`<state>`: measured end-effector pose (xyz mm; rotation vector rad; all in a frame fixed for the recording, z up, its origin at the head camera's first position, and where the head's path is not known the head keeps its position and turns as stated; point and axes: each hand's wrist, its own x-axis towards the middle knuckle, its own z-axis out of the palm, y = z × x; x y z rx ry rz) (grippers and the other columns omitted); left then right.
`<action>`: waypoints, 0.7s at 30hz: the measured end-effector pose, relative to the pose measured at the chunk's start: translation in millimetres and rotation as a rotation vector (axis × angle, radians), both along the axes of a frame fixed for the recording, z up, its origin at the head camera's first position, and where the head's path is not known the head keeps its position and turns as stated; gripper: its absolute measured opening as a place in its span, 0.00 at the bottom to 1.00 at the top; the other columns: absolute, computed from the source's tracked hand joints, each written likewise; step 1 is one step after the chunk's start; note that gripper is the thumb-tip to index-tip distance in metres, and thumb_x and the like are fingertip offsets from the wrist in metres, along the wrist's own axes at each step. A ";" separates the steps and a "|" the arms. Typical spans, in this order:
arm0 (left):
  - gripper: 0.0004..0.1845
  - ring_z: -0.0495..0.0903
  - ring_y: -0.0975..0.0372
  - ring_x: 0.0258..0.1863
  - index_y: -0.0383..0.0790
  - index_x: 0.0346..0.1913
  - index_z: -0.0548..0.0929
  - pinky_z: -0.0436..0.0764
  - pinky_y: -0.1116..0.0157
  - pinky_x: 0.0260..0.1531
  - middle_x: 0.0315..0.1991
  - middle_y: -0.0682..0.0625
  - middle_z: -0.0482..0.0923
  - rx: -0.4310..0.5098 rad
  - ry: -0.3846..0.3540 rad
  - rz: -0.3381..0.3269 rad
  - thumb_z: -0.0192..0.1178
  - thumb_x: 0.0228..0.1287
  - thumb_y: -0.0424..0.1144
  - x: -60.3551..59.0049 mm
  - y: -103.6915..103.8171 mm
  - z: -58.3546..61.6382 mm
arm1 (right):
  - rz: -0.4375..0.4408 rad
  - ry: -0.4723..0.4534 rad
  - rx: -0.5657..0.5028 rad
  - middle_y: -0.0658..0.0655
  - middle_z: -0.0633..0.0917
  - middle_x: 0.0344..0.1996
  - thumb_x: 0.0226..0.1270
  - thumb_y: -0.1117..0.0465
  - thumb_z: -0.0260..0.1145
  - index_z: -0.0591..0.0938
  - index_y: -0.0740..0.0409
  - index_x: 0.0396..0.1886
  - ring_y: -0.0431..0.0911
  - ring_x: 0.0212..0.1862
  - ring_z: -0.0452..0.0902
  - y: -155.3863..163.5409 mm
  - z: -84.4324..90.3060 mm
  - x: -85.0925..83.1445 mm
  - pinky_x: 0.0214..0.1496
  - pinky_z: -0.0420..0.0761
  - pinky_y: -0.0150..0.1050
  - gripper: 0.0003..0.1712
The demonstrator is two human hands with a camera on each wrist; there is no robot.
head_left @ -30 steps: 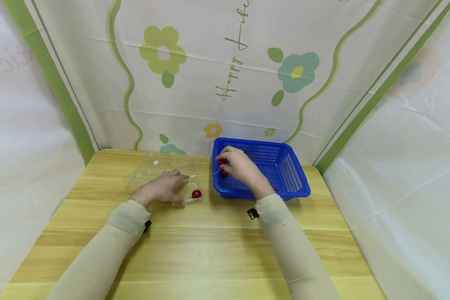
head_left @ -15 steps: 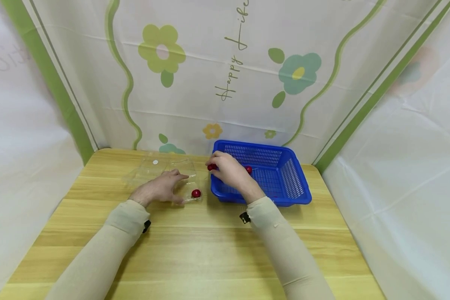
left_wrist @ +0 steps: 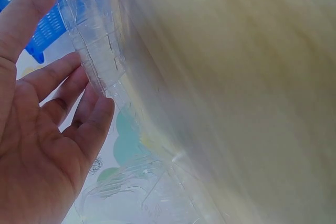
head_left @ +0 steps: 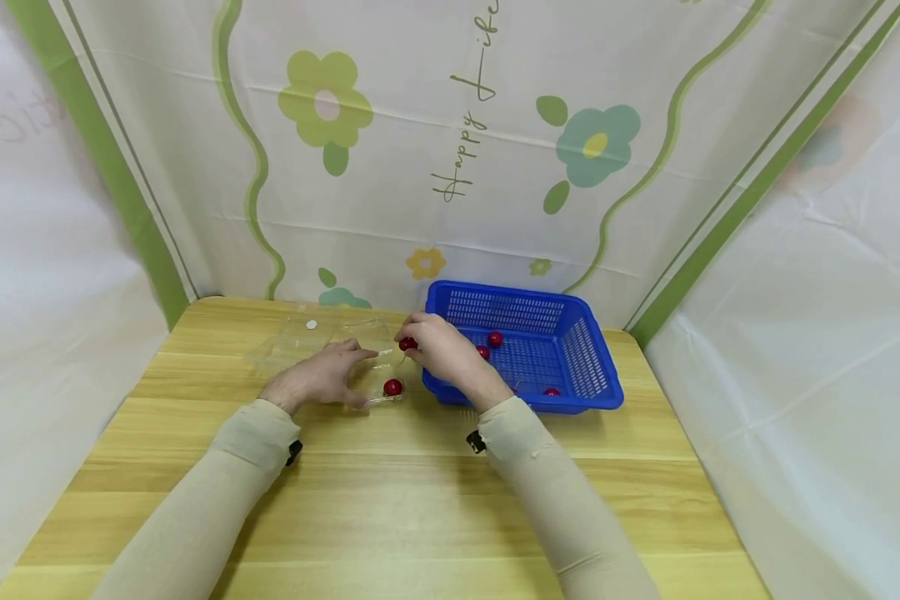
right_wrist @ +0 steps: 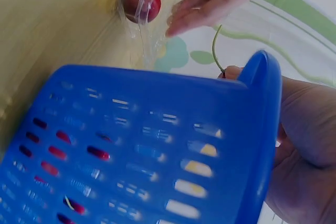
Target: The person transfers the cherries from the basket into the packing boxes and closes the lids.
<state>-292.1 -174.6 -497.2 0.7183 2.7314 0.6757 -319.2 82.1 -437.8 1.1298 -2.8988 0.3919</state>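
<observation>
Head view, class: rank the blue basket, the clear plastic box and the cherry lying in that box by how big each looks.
1. Blue basket, largest.
2. Clear plastic box, somewhat smaller; its see-through edges are hard to trace, so this gap is uncertain.
3. Cherry in the box, by far the smallest.

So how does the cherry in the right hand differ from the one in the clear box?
The held cherry is pinched in the right hand, off the table between the basket and the box; the boxed cherry lies loose in the box's near corner. The held one is half hidden by fingers; the boxed one shows whole. Both are small, round and red.
</observation>
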 end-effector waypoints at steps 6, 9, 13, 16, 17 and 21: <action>0.52 0.80 0.49 0.59 0.31 0.87 0.75 0.87 0.42 0.69 0.67 0.37 0.81 0.005 0.000 -0.009 0.89 0.66 0.47 1.2 0.2 0.5 | 0.027 0.018 0.012 0.57 0.94 0.60 0.82 0.67 0.79 0.96 0.57 0.62 0.52 0.64 0.92 -8.6 -2.7 3.3 0.70 0.94 0.44 0.14; 0.52 0.80 0.48 0.60 0.31 0.87 0.75 0.87 0.42 0.69 0.67 0.37 0.81 0.006 0.000 -0.011 0.89 0.67 0.47 1.0 0.3 0.3 | 0.035 0.030 0.026 0.57 0.94 0.59 0.81 0.68 0.79 0.96 0.58 0.61 0.51 0.62 0.93 -13.9 -3.9 4.6 0.69 0.94 0.43 0.13; 0.52 0.79 0.48 0.60 0.31 0.87 0.75 0.87 0.44 0.67 0.67 0.37 0.80 0.010 -0.005 -0.011 0.88 0.67 0.48 0.6 -0.1 0.9 | 0.039 0.046 0.061 0.57 0.94 0.58 0.81 0.69 0.79 0.96 0.59 0.60 0.50 0.60 0.94 -20.5 -6.6 6.2 0.65 0.95 0.42 0.13; 0.52 0.78 0.50 0.57 0.31 0.87 0.75 0.86 0.47 0.63 0.66 0.38 0.80 0.015 -0.012 -0.012 0.88 0.67 0.48 0.7 -0.3 1.6 | 0.036 0.087 0.098 0.55 0.94 0.58 0.81 0.68 0.79 0.96 0.57 0.59 0.49 0.59 0.94 -25.0 -11.4 5.9 0.63 0.95 0.39 0.12; 0.52 0.77 0.50 0.55 0.31 0.87 0.75 0.86 0.48 0.62 0.65 0.38 0.80 0.017 -0.013 -0.012 0.88 0.67 0.48 0.7 -0.2 1.7 | 0.035 0.100 0.111 0.54 0.94 0.57 0.81 0.68 0.79 0.96 0.56 0.59 0.49 0.59 0.93 -26.4 -13.2 5.7 0.62 0.95 0.39 0.12; 0.51 0.77 0.51 0.53 0.31 0.87 0.75 0.86 0.49 0.60 0.64 0.38 0.81 0.020 0.000 -0.023 0.87 0.68 0.47 0.8 -1.0 0.1 | 0.019 0.125 0.168 0.52 0.93 0.54 0.83 0.68 0.77 0.96 0.53 0.56 0.49 0.57 0.92 -33.0 -20.4 5.2 0.58 0.95 0.38 0.10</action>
